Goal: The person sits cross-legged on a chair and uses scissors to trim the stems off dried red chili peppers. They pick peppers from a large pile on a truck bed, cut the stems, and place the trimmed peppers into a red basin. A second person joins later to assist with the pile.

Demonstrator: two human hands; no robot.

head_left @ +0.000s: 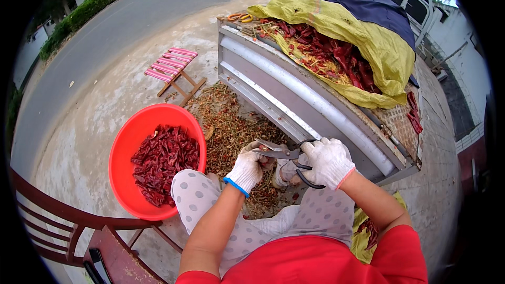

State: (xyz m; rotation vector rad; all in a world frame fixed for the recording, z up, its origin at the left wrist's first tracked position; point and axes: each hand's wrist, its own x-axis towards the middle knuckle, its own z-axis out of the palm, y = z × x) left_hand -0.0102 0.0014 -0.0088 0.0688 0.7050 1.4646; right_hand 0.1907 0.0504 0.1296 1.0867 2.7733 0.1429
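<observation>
My right hand, in a white knit glove with a pink cuff edge, grips black-handled scissors whose blades point left. The scissors' handles are spread apart. At the blade tips is my left hand, gloved in white with a blue cuff band. Its fingers are closed, and I cannot make out what they pinch. To the left, a red plastic basin holds a heap of dried red chili peppers. More dried chilies lie in an opened yellow woven sack on the truck bed ahead.
Stems and chili scraps cover the ground ahead of my knees. The metal truck bed rises close in front. A pink-striped folding stool stands beyond the basin, a wooden chair at lower left. Orange-handled scissors rest on the truck bed's corner.
</observation>
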